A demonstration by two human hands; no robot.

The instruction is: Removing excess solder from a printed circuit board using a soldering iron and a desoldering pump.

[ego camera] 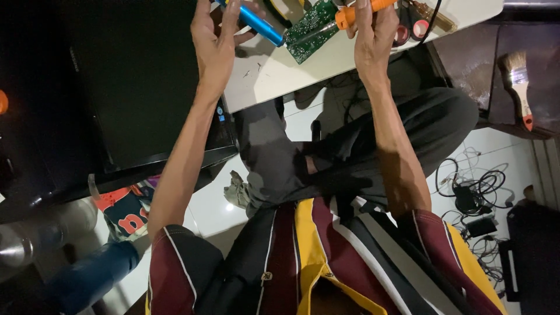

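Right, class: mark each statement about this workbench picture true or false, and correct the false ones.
1. The left hand holds a blue cylindrical tool. True.
2. The right hand grips a green-handled tool. False: the handle of its orange-handled tool is orange.
3. A green circuit board lies on the white tabletop between the hands. True.
4. A wooden-handled paintbrush lies on the white tabletop. False: it rests on a dark surface to the right.
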